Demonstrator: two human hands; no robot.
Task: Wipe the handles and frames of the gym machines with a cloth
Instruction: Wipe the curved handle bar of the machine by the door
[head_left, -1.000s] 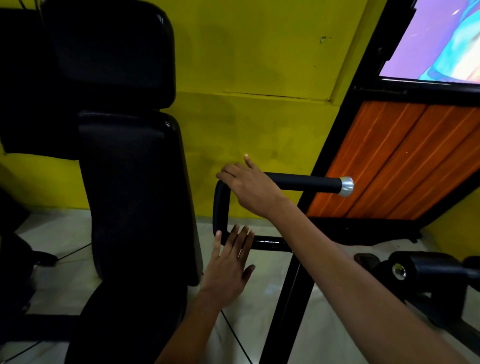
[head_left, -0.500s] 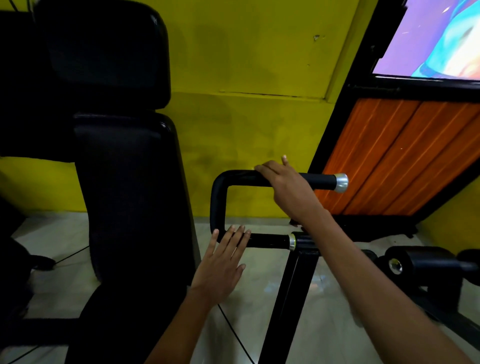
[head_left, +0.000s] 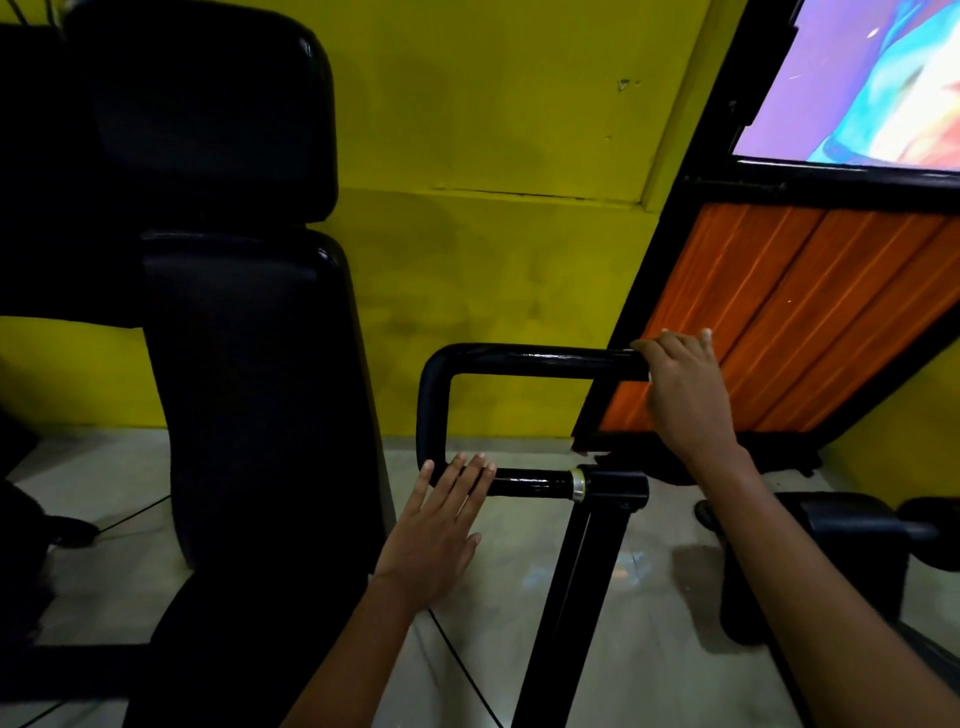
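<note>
Right hand (head_left: 685, 395) gripping handle (head_left: 519, 361); flat left hand (head_left: 441, 530) beside black seat (head_left: 249, 364).

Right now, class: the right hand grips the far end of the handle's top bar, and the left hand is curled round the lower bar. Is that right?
Not quite. The head view shows the left hand flat, fingers straight and laid against the lower bar, not curled round it. The right hand does grip the far end of the top bar.
</note>
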